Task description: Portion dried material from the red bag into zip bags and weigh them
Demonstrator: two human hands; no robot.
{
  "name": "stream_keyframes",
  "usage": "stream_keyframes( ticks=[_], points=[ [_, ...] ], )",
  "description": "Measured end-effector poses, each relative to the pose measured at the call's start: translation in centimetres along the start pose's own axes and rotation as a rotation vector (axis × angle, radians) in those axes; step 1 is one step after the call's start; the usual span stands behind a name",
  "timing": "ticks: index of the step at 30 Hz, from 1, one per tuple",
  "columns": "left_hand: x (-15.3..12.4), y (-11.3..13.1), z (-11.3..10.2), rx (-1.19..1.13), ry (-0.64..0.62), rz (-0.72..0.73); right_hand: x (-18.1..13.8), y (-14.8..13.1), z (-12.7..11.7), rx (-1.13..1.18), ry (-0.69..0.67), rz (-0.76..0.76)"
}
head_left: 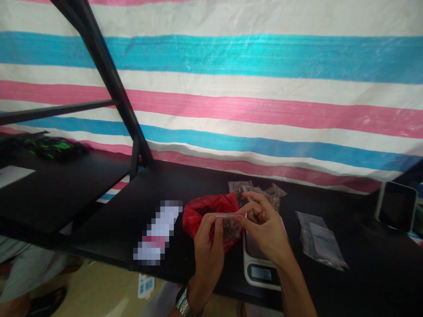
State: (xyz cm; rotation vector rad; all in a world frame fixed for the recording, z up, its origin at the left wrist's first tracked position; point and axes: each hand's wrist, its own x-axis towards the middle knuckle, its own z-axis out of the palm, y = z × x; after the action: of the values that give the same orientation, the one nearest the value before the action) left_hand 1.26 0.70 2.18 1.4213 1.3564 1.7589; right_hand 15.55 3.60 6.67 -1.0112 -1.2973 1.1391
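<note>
Between my two hands is a small clear zip bag (pixel 232 227) with brownish dried bits inside. My left hand (pixel 210 240) pinches its top edge at the left, while my right hand (pixel 261 222) pinches the same edge at its right end. Behind the bag stands an open red plastic bag (pixel 193 215) with dark contents. Under my right hand lies a white digital scale (pixel 249 270), its display lit, partly covered by the hand. Several filled zip bags (pixel 276 191) are grouped just beyond the scale.
A stack of flat clear zip bags (pixel 320 240) rests to the right on the black table (pixel 165 176). Further right stands a dark-screened device (pixel 396 207). A blurred-out paper (pixel 158 233) lies left. Behind rises a striped plastic sheet (pixel 264 110), with a black metal frame (pixel 112 83) at left.
</note>
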Motion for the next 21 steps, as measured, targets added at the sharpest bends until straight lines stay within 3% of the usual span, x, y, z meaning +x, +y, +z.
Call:
stream_keyframes(
  ticks=[15,21],
  points=[
    [0.2,-0.2,-0.2,-0.034,-0.018,0.010,-0.4,-0.2,0.8,-0.044,-0.133,-0.014],
    [0.2,-0.3,-0.2,-0.053,-0.018,0.031,-0.5,-0.3,1.0,-0.046,-0.117,-0.036]
  ],
)
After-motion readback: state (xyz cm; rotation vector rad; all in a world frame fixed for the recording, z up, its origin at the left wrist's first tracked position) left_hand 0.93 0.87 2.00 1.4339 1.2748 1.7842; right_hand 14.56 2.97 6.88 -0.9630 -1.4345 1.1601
